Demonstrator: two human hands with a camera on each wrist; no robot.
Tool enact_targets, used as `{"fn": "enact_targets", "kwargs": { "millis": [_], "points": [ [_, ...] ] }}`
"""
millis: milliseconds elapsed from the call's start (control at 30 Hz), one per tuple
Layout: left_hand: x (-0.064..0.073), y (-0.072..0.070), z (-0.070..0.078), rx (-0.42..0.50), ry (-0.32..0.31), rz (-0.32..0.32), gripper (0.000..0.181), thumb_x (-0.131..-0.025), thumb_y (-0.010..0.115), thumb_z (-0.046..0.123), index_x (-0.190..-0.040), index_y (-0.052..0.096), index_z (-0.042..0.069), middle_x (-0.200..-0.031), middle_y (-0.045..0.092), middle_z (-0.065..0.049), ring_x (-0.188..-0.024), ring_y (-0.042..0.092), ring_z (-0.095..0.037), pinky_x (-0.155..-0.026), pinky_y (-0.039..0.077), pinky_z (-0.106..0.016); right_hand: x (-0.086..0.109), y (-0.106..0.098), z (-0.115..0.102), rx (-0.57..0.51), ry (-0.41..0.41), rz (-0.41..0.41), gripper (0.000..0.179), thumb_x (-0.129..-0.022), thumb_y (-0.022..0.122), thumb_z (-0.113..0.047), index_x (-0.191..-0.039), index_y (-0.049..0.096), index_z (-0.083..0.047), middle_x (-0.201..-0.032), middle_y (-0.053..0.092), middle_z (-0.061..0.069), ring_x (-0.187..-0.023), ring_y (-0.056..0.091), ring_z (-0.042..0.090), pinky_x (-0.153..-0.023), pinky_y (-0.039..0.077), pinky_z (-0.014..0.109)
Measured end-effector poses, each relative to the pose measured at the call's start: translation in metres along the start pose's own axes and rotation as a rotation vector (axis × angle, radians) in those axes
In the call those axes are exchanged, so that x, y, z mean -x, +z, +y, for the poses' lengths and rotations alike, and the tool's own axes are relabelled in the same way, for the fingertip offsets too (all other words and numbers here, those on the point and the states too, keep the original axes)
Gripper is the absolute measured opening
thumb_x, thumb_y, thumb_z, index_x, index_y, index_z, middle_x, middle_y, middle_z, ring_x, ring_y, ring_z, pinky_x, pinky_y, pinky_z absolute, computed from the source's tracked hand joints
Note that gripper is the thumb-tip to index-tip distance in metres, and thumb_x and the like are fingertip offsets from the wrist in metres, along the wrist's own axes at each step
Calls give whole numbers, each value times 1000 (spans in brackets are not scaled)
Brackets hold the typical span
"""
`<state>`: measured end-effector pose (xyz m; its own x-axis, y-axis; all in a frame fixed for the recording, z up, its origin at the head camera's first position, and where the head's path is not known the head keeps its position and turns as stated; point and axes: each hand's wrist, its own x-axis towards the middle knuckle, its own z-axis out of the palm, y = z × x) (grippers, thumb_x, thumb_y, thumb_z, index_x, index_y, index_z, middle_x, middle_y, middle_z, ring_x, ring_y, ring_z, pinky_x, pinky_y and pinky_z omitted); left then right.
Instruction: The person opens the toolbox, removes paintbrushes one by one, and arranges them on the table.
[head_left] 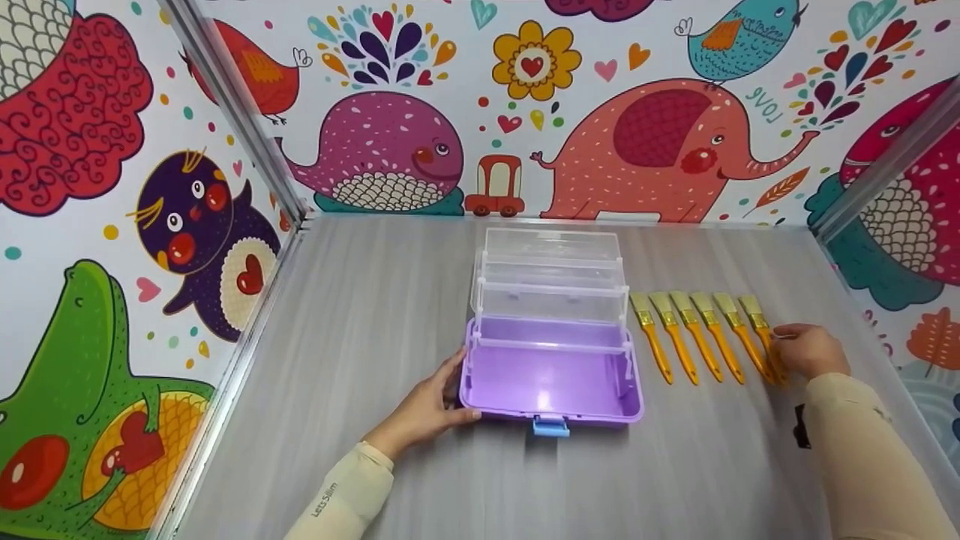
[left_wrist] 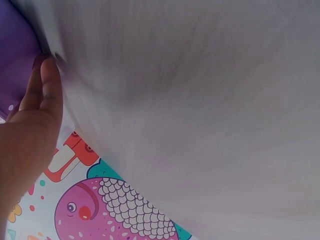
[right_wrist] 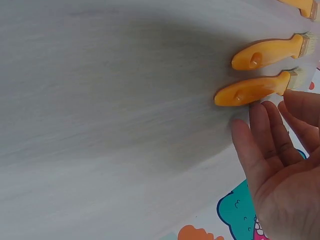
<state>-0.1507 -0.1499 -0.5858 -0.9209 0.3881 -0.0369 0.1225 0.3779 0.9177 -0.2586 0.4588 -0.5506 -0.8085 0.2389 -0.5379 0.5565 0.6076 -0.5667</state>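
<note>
A purple storage box (head_left: 540,375) stands with its lid up, its clear trays (head_left: 551,304) raised toward the back and a blue latch (head_left: 551,427) at the front. Against its left side rests my left hand (head_left: 424,409), with the thumb at the front corner; in the left wrist view the fingers (left_wrist: 50,87) lie straight along the purple wall. Several paintbrushes with orange handles lie in a row right of the box. At the rightmost paintbrush (right_wrist: 250,91) is my right hand (head_left: 814,351), its loosely bent fingers (right_wrist: 260,130) spread right beside the handle.
Grey wood-look table (head_left: 360,300) lies under everything. Walls printed with cartoon animals (head_left: 645,157) close it in at the back and both sides, with metal strips (head_left: 225,367) along the edges. A small black thing (head_left: 803,427) shows beside the right sleeve.
</note>
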Motion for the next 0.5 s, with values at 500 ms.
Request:
{"fn": "enact_targets", "kwargs": {
  "millis": [500],
  "points": [
    [-2,0,-3,-12,10,-10,103,-82,84,22,-160,18,13,-152,40,-24,-126,53,-35,-100,48,-43,10,-7,-1,105,-133,1,64,-99,54,-33,-148,38,5,-151,23,38,-130,29,56,-102,32,72]
  ]
}}
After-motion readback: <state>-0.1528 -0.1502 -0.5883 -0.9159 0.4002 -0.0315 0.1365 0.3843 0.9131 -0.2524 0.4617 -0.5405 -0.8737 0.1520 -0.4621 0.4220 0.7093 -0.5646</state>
